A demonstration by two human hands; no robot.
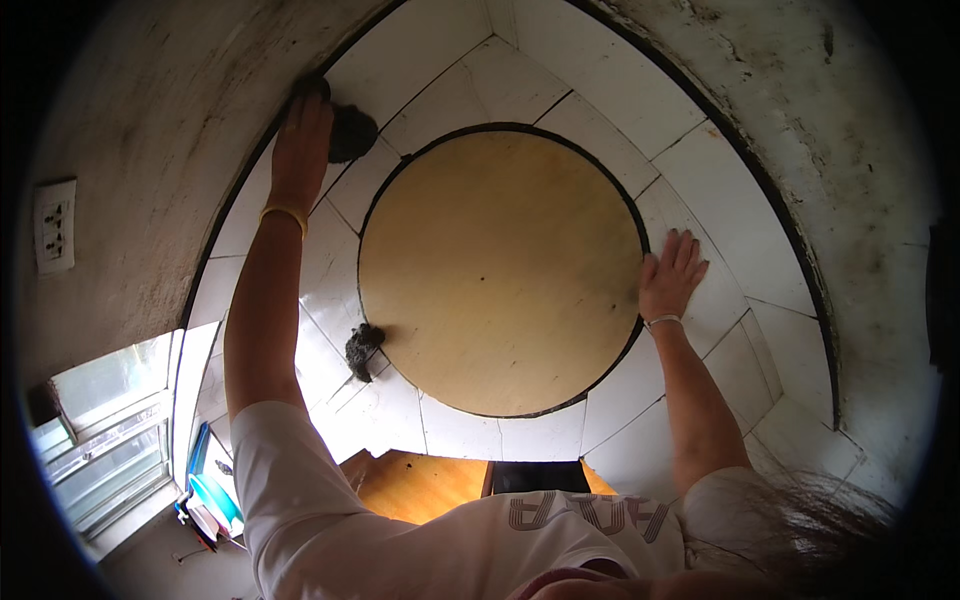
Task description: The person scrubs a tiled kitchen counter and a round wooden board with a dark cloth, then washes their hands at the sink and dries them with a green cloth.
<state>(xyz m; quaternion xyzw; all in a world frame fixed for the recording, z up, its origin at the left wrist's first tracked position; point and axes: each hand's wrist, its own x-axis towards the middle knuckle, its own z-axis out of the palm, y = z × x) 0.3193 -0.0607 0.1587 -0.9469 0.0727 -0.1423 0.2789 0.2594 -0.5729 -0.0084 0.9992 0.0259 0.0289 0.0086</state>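
My left hand reaches to the seam where the white tiled top meets the left wall. It bears down on a dark, bunched rag or scrubbing pad, which shows beside the palm and past the fingertips; its underside is hidden. My right hand lies flat on the white tiles, fingers spread, at the right rim of a round tan board. This board is set in the tiled top, with a dark gap around it. A smaller dark, fuzzy clump rests at the board's lower left edge.
Stained walls rise at the left and right. A socket panel is on the left wall, above a window. A blue-green basin stands at lower left. Below the tiled edge is an orange-brown wooden surface.
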